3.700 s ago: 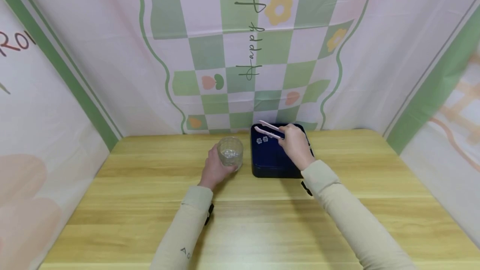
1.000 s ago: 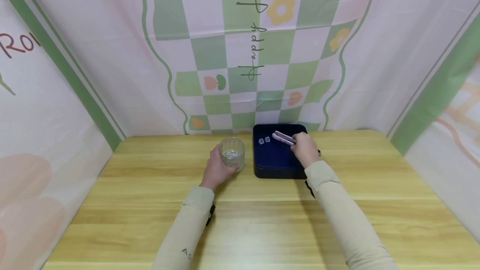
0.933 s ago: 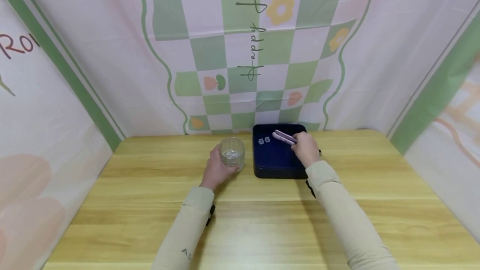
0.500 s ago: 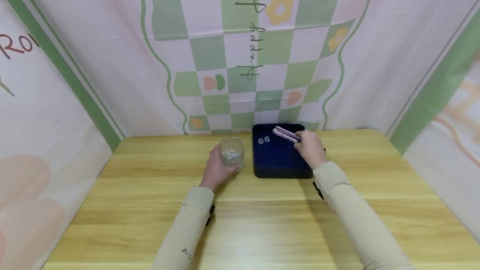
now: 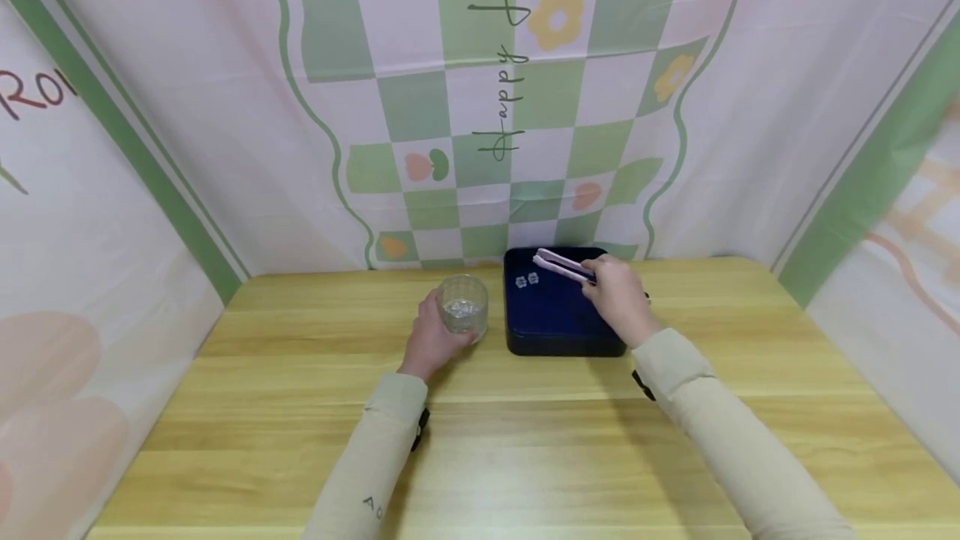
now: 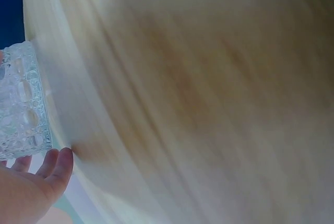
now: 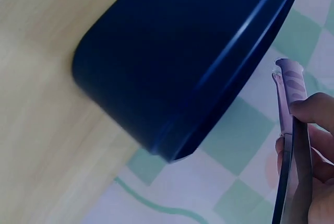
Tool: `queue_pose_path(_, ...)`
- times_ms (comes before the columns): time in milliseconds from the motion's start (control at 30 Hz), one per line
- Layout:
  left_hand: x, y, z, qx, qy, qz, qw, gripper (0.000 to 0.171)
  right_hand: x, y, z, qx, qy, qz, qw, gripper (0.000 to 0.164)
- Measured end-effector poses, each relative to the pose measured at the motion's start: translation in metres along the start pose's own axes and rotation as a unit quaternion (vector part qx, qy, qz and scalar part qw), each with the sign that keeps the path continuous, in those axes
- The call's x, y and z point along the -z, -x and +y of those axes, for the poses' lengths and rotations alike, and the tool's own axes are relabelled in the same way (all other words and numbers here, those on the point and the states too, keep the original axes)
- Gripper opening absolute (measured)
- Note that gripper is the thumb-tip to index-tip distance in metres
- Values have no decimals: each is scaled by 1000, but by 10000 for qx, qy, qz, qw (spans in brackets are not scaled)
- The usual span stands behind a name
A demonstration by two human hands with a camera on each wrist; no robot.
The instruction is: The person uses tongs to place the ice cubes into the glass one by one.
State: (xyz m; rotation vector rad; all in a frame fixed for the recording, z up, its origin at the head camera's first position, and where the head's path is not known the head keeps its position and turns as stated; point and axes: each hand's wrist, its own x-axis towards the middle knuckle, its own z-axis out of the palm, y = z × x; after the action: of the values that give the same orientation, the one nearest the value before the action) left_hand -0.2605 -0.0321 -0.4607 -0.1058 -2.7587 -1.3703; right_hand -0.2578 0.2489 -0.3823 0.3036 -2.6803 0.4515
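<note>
My left hand (image 5: 435,340) curls its fingers and thumb around a clear glass (image 5: 462,307) on the table; small clear pieces lie inside it. In the left wrist view the textured glass (image 6: 23,98) stands at the left edge, beside the fingers of my left hand (image 6: 39,185). Pale pink tongs (image 5: 558,263) are held in my right hand (image 5: 618,294) above a dark blue box (image 5: 558,315). Two small clear cube-like pieces (image 5: 527,280) lie on its far left part. In the right wrist view, something clear shows at the tips of the tongs (image 7: 292,85), hard to make out.
A wood-grain table (image 5: 480,457) spreads around both arms. Behind it hangs a green and white checked cloth (image 5: 480,107), close to the box's far edge. Cloth walls stand left and right.
A third clear piece near the other two has left its place on the box. From low over the box, the right hand has lifted the tongs and shifted slightly. The left hand stays on the glass.
</note>
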Motion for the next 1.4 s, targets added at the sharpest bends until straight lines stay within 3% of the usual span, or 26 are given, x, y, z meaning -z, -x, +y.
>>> queue_pose_path(667, -1, -4, -1, -34, -17, 72, 10000, 99, -2, 2, -61, 755, -420, 212, 9960, 26)
queue_pose_path(933, 1, -4, 1, -1, 72, -12, 10000, 97, -6, 7, -83, 1005, -697, -40, 9925, 27)
queue_pose_path(1400, 1, -2, 1, -107, 198, -14, 9997, 93, -14, 11, -94, 1248, -446, -248, 9909, 24)
